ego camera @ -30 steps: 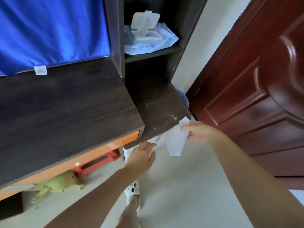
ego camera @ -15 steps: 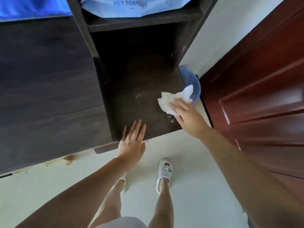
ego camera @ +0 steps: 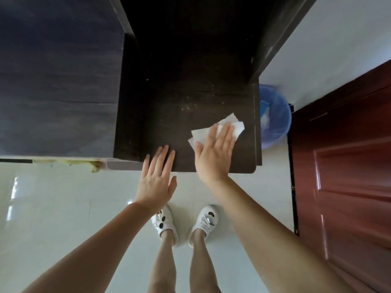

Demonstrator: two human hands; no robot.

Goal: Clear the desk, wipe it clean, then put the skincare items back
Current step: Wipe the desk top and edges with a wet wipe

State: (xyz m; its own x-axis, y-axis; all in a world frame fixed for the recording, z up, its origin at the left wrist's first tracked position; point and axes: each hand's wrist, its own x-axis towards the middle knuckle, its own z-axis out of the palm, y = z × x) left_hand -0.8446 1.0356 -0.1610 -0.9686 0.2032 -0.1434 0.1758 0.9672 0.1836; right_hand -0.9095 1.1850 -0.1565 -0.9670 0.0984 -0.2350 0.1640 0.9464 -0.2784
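1. Dark wood grain shows pale specks and crumbs scattered over the tabletop (ego camera: 179,98), thickest just beyond the white wipe (ego camera: 202,135), which lies flat near the right front corner.

2. Right hand (ego camera: 213,153) lies spread on the wipe, fingers straight and pressing down; its grip is released, nothing pinched. With only a flat palm holding it, the wipe could bunch up or slide out from under the hand on a quick stroke.

3. Left hand (ego camera: 156,182) has its fingers straight, the tips over the front edge of the tabletop; its grip is likewise released and grasps nothing. Whether it bears weight I cannot tell.

4. Sweeping toward the front edge would likely send the crumbs onto the pale floor tiles (ego camera: 63,208) by the white shoes (ego camera: 203,220), rather than into the blue bin (ego camera: 275,123) standing just beside the tabletop's right side.

5. Deeper in, the recess is shadowed, so grit at the back could easily be missed.

6. No skincare items are in view here, so putting them back looks to be well ahead.
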